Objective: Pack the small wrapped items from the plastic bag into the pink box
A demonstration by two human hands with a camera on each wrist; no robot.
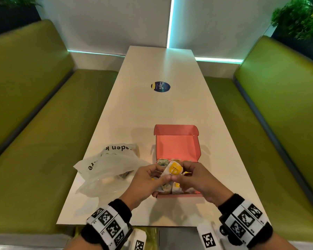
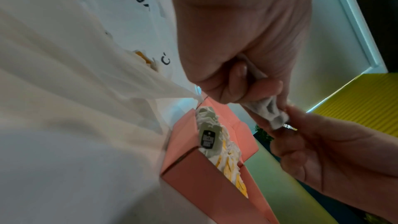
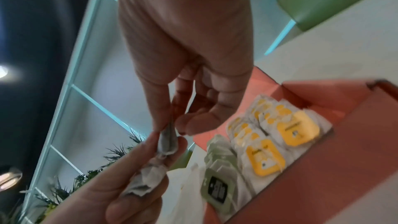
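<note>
The open pink box (image 1: 177, 195) sits near the table's front edge, its lid (image 1: 176, 141) standing up behind. Inside it lie several wrapped items with yellow labels (image 3: 297, 129) and green labels (image 3: 215, 188). Just above the box, both hands pinch one small white wrapped item with a yellow label (image 1: 174, 169). My left hand (image 1: 160, 173) grips its left side and my right hand (image 1: 182, 173) pinches its right end. The wrist views show the crumpled white wrapper (image 2: 267, 110) between my left hand (image 2: 247, 77) and right fingers (image 2: 301, 122). The plastic bag (image 1: 108, 166) lies left of the box.
The long white table (image 1: 152, 114) carries a round dark sticker (image 1: 160, 86) farther back. Green benches (image 1: 34, 132) run along both sides. The crumpled bag (image 2: 75, 74) touches the box's left wall (image 2: 193, 168).
</note>
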